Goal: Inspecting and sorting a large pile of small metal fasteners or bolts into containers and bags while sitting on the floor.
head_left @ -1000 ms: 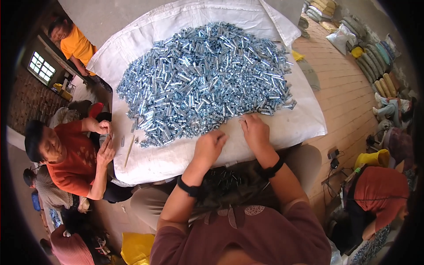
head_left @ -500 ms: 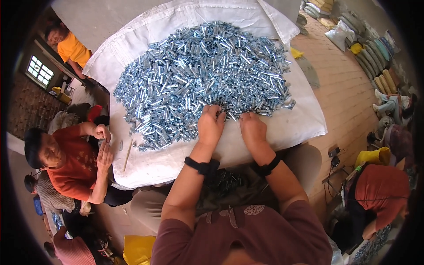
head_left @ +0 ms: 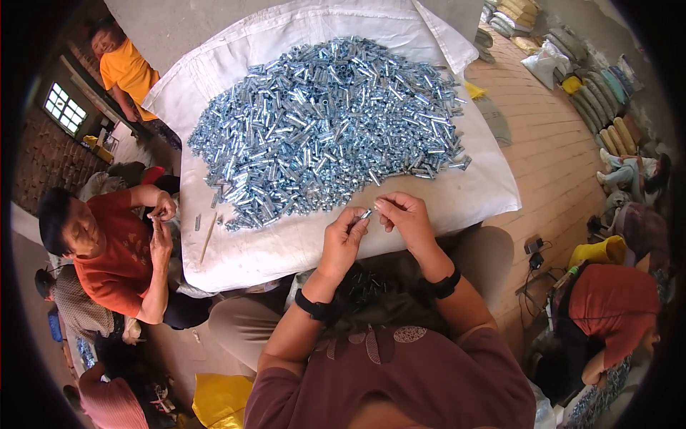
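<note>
Left hand (head_left: pixel 346 234) and right hand (head_left: pixel 404 217) are drawing back from the heap and meeting over its near side

Since the earlier frame, both hands are leaving the front edge of the heap of small, silvery-blue metal tubes and fittings (head_left: pixel 325 132) and coming closer to the body. Now the left hand is pinching a short, shiny silver metal cylinder (head_left: pixel 367 213) between thumb and fingertips, its other fingers curling inward. Just right of it, the right hand is bending its thumb and forefinger close together at the cylinder's far end; whether it is gripping that end or a second tiny part, I cannot tell.

Beyond both hands, the heap is spreading broadly over the white cloth-covered surface (head_left: pixel 468 204), so most of the handling seems to be remaining. Below the hands, small shiny pieces (head_left: pixel 368 284) are lying on dark cloth in the lap, perhaps representing the finished share; their condition is staying too small to judge. Only one piece is clearly being worked on. Well left of the left hand, a thin, pale stick (head_left: pixel 208 239) is lying on the surface.
</note>
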Demonstrator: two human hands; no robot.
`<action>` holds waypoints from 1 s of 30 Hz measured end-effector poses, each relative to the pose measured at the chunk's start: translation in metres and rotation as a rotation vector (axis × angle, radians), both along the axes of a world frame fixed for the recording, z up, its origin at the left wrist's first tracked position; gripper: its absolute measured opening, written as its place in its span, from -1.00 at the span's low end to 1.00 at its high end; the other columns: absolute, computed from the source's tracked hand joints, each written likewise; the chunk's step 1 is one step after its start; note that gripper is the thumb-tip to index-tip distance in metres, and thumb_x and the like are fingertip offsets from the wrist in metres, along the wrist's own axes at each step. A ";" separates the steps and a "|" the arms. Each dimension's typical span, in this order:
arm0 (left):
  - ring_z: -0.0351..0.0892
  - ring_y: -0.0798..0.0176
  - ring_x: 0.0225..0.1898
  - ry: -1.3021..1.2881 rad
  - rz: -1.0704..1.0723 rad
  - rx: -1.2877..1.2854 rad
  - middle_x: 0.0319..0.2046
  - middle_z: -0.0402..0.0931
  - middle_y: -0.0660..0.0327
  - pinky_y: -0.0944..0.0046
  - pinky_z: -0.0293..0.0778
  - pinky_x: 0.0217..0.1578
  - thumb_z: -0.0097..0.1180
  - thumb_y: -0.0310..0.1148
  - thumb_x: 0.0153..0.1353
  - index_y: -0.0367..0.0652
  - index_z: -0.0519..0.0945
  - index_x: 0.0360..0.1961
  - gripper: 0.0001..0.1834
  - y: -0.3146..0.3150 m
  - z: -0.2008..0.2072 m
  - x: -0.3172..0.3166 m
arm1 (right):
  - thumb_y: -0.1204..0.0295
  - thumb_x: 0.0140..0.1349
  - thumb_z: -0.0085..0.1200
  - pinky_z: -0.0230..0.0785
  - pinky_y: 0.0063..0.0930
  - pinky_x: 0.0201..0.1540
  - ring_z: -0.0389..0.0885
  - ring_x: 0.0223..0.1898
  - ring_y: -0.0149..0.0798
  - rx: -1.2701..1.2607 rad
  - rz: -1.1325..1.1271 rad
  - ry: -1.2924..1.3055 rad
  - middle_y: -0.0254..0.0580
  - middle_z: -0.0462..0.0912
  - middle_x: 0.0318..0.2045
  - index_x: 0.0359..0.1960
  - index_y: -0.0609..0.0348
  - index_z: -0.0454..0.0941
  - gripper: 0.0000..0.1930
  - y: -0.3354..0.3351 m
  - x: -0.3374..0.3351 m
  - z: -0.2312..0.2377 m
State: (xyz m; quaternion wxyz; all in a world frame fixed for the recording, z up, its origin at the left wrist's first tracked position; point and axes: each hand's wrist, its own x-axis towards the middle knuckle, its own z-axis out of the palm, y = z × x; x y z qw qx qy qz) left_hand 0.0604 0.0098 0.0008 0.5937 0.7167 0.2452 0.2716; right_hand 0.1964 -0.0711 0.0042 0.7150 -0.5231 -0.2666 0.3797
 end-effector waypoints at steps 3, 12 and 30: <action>0.32 0.52 -0.48 -0.046 0.012 0.020 -0.49 0.46 0.33 0.51 0.29 -0.47 0.03 -0.53 0.22 -0.29 0.48 -0.17 -0.84 -0.005 -0.002 -0.001 | 0.39 0.18 0.13 0.23 -0.72 -0.62 0.39 -0.63 -0.60 -0.016 0.020 0.015 -0.40 0.50 -0.62 -0.38 0.27 0.57 -0.83 -0.005 -0.003 0.000; 0.34 0.50 -0.48 -0.022 0.019 0.105 -0.52 0.45 0.34 0.49 0.32 -0.44 0.06 -0.54 0.19 -0.29 0.53 -0.22 -0.86 -0.014 0.002 -0.006 | 0.37 0.16 0.14 0.19 -0.63 -0.61 0.34 -0.66 -0.56 -0.141 -0.088 -0.271 -0.38 0.44 -0.71 -0.50 0.31 0.56 -0.78 -0.011 -0.013 0.003; 0.35 0.46 -0.55 -0.034 0.137 0.039 -0.61 0.45 0.24 0.44 0.35 -0.50 0.06 -0.54 0.18 -0.32 0.55 -0.27 -0.89 -0.019 -0.018 0.003 | 0.38 0.16 0.10 0.35 -0.23 -0.47 0.53 -0.52 0.01 -0.235 -0.356 -1.106 -0.05 0.54 -0.56 -0.46 0.22 0.54 -0.85 -0.006 -0.034 -0.018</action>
